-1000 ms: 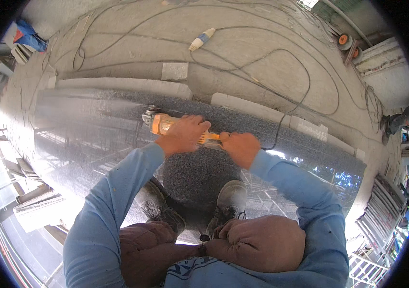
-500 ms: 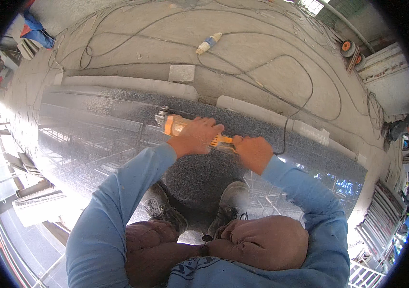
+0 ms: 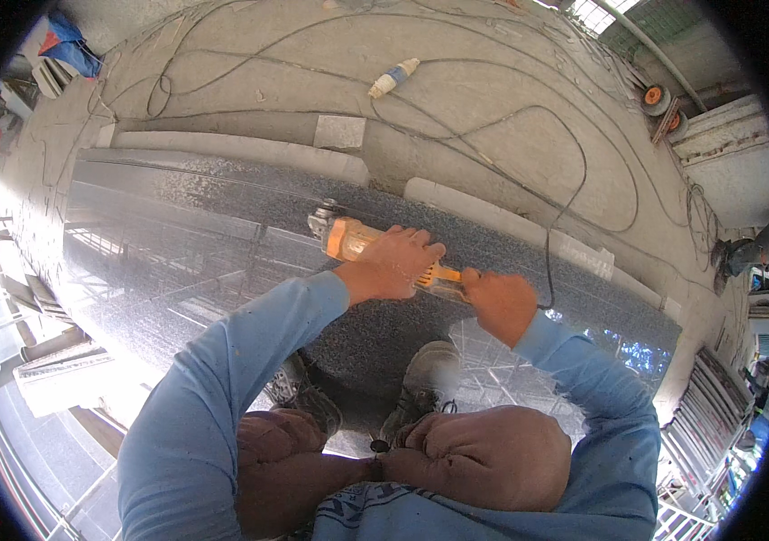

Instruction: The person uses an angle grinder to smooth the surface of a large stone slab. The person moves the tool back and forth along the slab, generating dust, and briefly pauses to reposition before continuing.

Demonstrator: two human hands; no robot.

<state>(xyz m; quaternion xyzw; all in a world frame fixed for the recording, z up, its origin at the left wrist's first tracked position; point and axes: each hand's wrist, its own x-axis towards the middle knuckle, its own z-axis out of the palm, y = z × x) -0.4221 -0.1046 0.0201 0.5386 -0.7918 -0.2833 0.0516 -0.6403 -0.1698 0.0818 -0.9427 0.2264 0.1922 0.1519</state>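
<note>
An orange angle grinder (image 3: 357,242) lies in both my hands over a dark, speckled, polished stone slab (image 3: 249,216). My left hand (image 3: 400,261) wraps over the grinder's body, just behind its metal head. Farther back, my right hand (image 3: 502,302) grips the rear handle, where a dark power cord (image 3: 549,270) comes out. The grinder's head (image 3: 323,216) points left, close above the slab's far part; whether its disc touches the stone cannot be made out. A cut line and pale dust run along the slab to its left. My fingers' undersides are hidden.
Pale stone strips (image 3: 240,149) and a small block (image 3: 339,132) lie along the slab's far edge. Looped cables and a white-and-blue connector (image 3: 393,79) rest on the dusty floor. Stacked slats (image 3: 707,410) stand at right. A person's leg (image 3: 750,252) shows at the right edge.
The grinder and both my hands have moved right and slightly nearer to me along the slab. The view has also shifted a little. My grip stays the same.
</note>
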